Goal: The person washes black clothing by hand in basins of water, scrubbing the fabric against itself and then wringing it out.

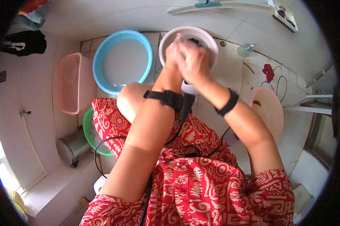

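Observation:
Both hands are pressed together over a pale pink round basin near the wall. My left hand lies against my right hand; both are blurred. Whether something small is between the palms cannot be told. Dark cloth shows in the basin behind the fingers. To the left stands a blue basin of cloudy water. Below the hands, a white object is partly hidden by the wrists. Black straps go round both forearms.
A pink tub, a green basin and a metal bin stand at the left. At the right are a pale pink bucket, a bottle, a red scrunchie and loose cable. Black cables cross my lap.

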Demonstrator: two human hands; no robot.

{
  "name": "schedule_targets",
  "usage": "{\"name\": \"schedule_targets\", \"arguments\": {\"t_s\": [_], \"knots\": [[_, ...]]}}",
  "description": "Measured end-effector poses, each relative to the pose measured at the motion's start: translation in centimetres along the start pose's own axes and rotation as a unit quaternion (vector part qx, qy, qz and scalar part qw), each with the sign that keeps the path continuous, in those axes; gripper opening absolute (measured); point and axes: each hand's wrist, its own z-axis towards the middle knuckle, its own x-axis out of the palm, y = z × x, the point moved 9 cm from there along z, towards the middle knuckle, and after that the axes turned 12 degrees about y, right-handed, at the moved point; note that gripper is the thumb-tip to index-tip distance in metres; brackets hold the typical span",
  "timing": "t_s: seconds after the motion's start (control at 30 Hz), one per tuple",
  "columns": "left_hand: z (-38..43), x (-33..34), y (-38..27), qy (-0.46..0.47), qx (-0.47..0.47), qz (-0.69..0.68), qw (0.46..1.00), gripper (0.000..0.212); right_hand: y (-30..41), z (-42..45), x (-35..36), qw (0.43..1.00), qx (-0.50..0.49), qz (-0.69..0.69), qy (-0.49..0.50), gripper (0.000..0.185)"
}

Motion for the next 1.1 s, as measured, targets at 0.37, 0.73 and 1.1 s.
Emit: {"name": "schedule_targets", "arguments": {"t_s": [0.37, 0.73, 1.1], "knots": [[-0.5, -3.6, 0.1, -0.049, 0.109, 0.015, 0.993, 0.046, 2.1, 0.6, 1.5, 0.994, -0.054, -0.002, 0.092, 0.040], [-1.7, -0.8, -0.1, 0.070, 0.123, -0.343, 0.929, 0.032, 1.2, 0.4, 1.0, 0.989, -0.009, 0.118, 0.086, 0.042], [-1.0, -3.1, -0.1, -0.091, 0.209, 0.516, 0.826, 0.055, -20.4, 1.8, -0.4, 0.810, 0.358, 0.464, 0.018, 0.038]]}}
